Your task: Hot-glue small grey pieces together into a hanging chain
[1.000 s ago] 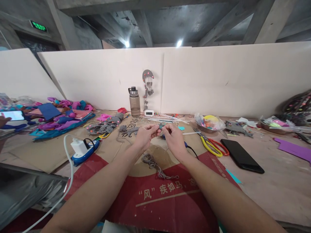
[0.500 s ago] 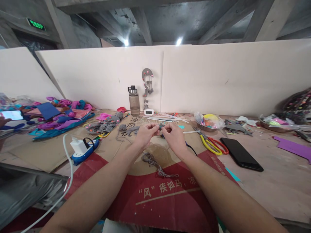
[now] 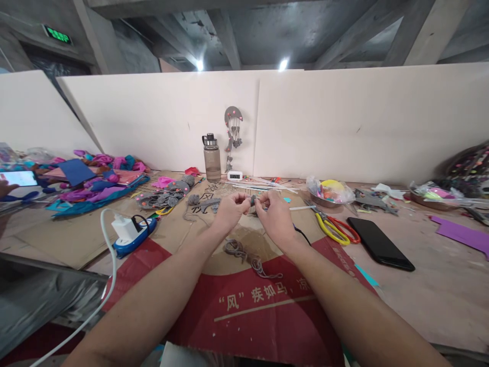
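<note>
A small dark grey piece (image 3: 252,200), perhaps felt, is pinched between the fingertips of both hands; its exact shape is too small to tell. My left hand (image 3: 232,210) grips it from the left. From the right, my right hand (image 3: 275,214) closes on it with thumb and fingers. Below them a loose tangle of grey yarn (image 3: 235,248) lies on the cardboard sheet (image 3: 252,326). Left of my hands rests a small ball of grey yarn (image 3: 193,200). Farther left is a pile of grey felt pieces (image 3: 164,196).
Scissors with yellow and red handles (image 3: 334,229) and a black phone (image 3: 378,243) lie to the right. A bottle (image 3: 212,160) and a small clock (image 3: 234,176) stand behind. At left are a power strip (image 3: 135,239) and coloured cloth (image 3: 99,191). Another person's hand (image 3: 5,188) holds a lit phone.
Both hands stay together around the small grey piece, with only slight finger movement. The whole view has shifted very slightly.
</note>
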A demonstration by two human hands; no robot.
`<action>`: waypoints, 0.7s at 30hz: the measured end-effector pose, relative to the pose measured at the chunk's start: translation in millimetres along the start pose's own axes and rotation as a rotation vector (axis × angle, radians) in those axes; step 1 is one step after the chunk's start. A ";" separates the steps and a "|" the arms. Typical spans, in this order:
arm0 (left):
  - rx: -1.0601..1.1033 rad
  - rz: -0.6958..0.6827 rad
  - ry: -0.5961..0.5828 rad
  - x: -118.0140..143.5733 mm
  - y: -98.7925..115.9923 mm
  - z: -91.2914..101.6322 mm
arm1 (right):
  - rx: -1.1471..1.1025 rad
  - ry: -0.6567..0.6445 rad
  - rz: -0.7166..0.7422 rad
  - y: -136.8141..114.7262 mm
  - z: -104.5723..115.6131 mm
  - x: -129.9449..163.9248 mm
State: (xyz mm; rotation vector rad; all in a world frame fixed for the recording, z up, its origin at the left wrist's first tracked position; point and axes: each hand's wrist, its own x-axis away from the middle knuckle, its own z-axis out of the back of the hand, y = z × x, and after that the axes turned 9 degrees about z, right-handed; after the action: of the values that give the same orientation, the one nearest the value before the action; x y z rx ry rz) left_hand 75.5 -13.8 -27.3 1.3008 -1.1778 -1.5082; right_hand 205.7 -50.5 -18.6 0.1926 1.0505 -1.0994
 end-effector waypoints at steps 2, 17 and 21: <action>-0.006 -0.002 -0.018 0.0 -0.3 0.0 | 0.000 0.011 0.015 0.2 0.1 0.6; 0.414 0.217 -0.346 1.7 7.8 6.3 | -0.342 -0.024 -0.212 8.9 0.1 -1.7; 0.347 0.192 -0.308 2.6 8.3 5.7 | -0.335 -0.038 -0.191 9.8 -0.8 0.1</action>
State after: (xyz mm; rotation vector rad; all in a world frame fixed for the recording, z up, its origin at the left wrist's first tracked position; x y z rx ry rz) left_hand 69.5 -17.5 -19.6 1.1555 -1.7744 -1.4379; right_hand 213.0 -45.3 -22.5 -0.1991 1.2196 -1.0740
